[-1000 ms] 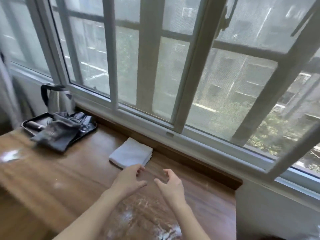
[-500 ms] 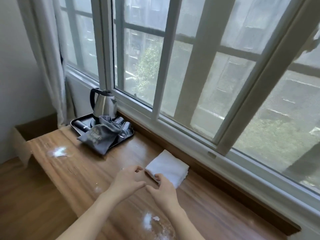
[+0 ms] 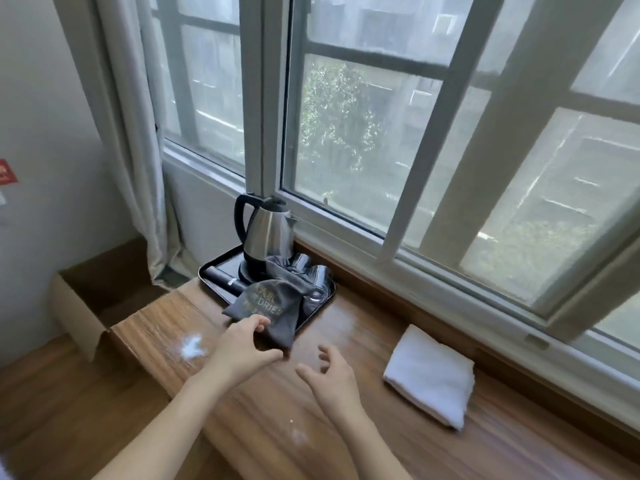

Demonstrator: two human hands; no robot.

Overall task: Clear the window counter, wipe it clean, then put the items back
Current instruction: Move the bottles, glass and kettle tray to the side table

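A black tray sat at my wooden counter's left end, carrying a steel kettle and a grey drawstring bag draped over its front rim. A folded white cloth lay flat near the window, well apart from the tray, and white powdery smudges marked the wood.

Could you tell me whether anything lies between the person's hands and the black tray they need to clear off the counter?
Yes: the grey bag droops over the tray's near edge, under the left hand. Right hand hovers beside it.
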